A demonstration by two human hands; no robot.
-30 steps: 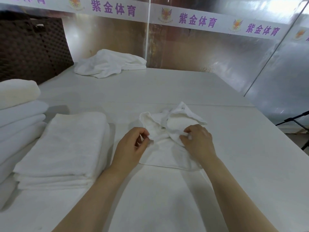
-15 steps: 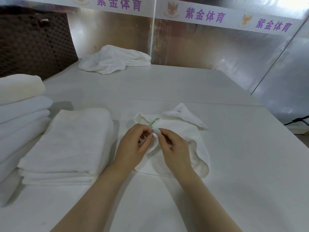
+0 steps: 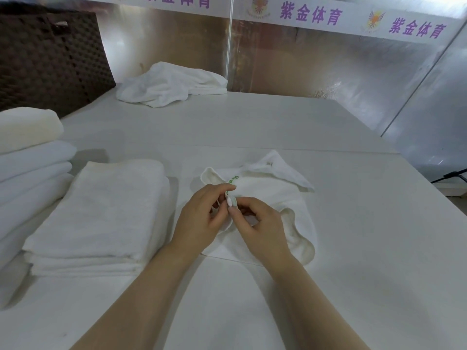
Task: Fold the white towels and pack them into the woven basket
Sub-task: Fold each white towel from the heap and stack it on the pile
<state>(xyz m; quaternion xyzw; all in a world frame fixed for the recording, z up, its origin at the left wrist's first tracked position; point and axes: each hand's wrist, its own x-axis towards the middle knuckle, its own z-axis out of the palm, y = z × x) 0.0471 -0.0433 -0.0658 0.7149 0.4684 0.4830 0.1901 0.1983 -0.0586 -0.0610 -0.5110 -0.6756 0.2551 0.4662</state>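
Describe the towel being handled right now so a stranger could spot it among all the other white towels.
On the white table, look just right of the flat folded stack. The small crumpled towel lies there, both hands pinching its edge. Unlike its neighbours, it shows green stitched lettering and is the only one unfolded up front.

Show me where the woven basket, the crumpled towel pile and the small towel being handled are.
woven basket [image 3: 48,61], head view, front wall.
crumpled towel pile [image 3: 171,84], head view, middle of heap.
small towel [image 3: 275,195], head view, flat centre.
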